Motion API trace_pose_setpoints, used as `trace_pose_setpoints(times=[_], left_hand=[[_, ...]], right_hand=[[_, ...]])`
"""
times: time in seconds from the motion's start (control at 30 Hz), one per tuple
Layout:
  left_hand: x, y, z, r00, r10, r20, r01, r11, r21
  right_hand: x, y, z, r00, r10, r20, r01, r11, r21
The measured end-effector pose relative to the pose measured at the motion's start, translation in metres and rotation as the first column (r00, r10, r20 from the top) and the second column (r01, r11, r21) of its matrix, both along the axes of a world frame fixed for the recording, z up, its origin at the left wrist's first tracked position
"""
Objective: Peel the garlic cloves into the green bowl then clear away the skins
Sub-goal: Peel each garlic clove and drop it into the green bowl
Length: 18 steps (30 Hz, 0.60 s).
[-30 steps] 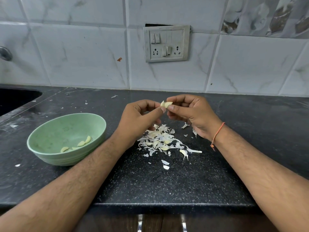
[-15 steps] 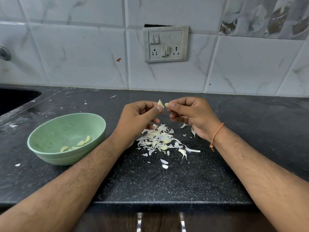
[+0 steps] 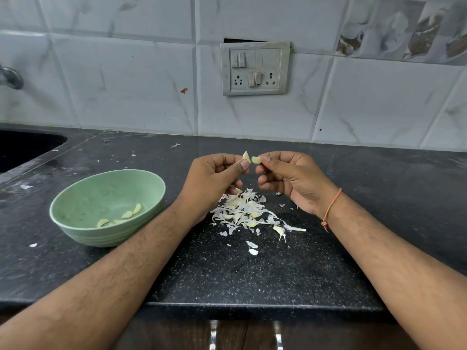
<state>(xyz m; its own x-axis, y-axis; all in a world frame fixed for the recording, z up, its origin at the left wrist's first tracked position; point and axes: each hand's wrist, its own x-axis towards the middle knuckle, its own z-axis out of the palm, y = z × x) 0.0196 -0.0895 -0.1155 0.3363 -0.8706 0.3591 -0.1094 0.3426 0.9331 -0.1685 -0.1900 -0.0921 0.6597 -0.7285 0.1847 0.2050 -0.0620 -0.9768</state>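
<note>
Garlic clove pinched in right hand, long axis level, pointing left, skin flake pinched upright in left hand, now pulled apart, above skins, beside green bowl.

Beyond my grip, pale marble-look tiles are covering the wall, with a grey switch-and-socket plate sitting straight ahead. The black speckled table is stretching under my grip, a dark sink is opening far left, and patterned tiles are showing upper right.
</note>
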Motion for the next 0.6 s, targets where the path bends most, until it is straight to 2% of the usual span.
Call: trace_pose_setpoints(times=[0.3,0.47,0.6], left_hand=[[0.0003,-0.0029,-0.0034,0.969,0.064,0.239,-0.065,0.998,-0.004],[0.0001,-0.0001,-0.0039,0.951,0.092,0.296,-0.088,0.996,-0.025],[-0.0038,0.0042,-0.0021,0.936,0.156,0.317,-0.134,0.987,-0.09]], right_hand=[[0.0006,-0.0022,-0.0035,0.992,-0.107,-0.064,0.096,0.983,-0.159],[-0.0001,0.0023,-0.0023,0.991,-0.099,-0.086,0.076,0.967,-0.241],[-0.005,0.0067,0.0007,0.993,-0.098,-0.071,0.078,0.968,-0.239]])
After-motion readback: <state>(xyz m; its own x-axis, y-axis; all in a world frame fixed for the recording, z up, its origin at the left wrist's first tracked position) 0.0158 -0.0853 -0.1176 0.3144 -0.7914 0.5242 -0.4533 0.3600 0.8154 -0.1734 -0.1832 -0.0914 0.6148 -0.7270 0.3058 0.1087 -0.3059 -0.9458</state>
